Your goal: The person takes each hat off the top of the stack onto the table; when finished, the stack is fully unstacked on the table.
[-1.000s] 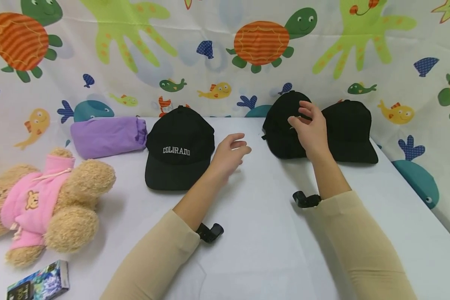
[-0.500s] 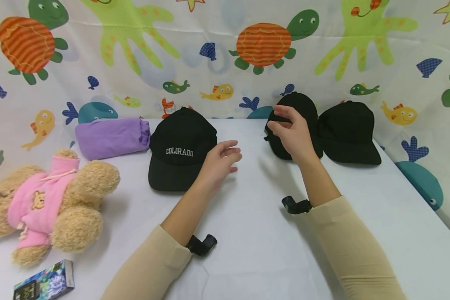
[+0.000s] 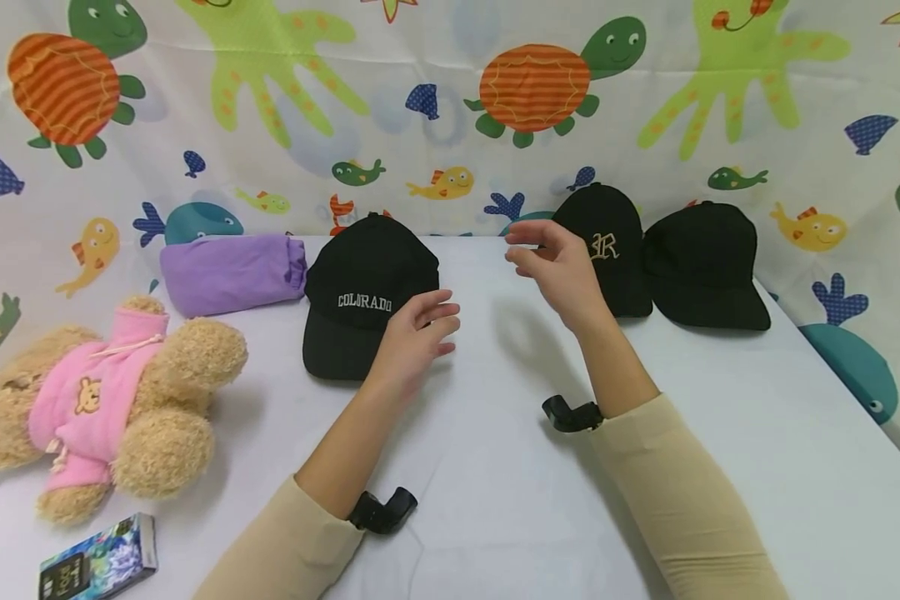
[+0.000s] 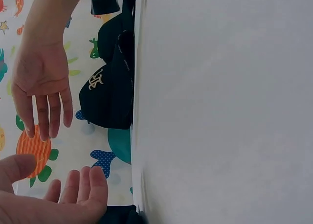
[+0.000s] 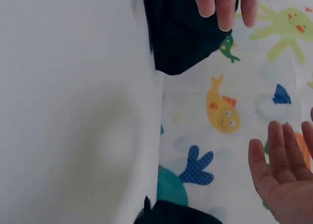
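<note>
Three black caps stand along the back of the white table. One cap with white COLORADO lettering (image 3: 352, 275) is left of the middle. A second cap with a gold letter R (image 3: 607, 250) is at the right, beside a plain black cap (image 3: 705, 267). My left hand (image 3: 412, 342) hovers at the right edge of the COLORADO cap, fingers loosely bent and holding nothing. My right hand (image 3: 558, 267) is raised left of the R cap, overlapping part of it in the head view, its fingers relaxed. In the left wrist view, the right hand's palm (image 4: 44, 72) shows with nothing in it.
A purple cloth bundle (image 3: 232, 273) lies left of the COLORADO cap. A teddy bear in a pink hoodie (image 3: 90, 400) lies at the left, with a small colourful box (image 3: 101, 558) in front of it. A sea-creature curtain (image 3: 270, 100) hangs behind the table (image 3: 480, 483).
Both hands have moved left; the right hand has come away from the R cap, uncovering its gold letter. The left hand is now in front of the COLORADO cap's right edge.
</note>
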`<state>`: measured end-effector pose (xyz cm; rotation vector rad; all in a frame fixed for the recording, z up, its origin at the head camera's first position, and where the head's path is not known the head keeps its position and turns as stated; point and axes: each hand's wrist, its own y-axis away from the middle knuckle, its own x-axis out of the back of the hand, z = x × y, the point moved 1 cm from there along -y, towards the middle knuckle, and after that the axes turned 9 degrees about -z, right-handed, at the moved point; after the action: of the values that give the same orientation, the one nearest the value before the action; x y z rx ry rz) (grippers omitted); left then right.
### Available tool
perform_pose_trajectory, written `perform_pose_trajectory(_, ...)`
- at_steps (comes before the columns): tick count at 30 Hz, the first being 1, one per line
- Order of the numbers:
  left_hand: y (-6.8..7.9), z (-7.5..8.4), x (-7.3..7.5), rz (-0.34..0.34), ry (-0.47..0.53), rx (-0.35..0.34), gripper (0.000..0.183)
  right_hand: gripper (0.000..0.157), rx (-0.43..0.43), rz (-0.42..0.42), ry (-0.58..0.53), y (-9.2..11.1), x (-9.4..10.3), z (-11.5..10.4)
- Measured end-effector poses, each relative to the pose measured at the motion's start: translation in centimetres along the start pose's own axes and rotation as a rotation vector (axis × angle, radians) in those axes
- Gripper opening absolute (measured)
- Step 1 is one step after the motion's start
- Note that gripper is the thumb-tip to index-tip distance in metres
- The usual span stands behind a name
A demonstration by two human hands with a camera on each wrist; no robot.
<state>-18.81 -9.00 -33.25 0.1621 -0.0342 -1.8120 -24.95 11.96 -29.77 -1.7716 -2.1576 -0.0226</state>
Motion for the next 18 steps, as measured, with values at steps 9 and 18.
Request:
perform_pose_trajectory(9,0.9,-0.1,0.8,0.043,0.026,-0.038,0.041,0.033,0.020,-0.039,-0.048,-0.6,-1.8,0.1)
perform_pose_trajectory(18,1.9,-0.2,2.1,0.050,0.044,-0.035,0.045,0.032,0.017,-0.089,-0.056,-0.8,-3.7,0.1)
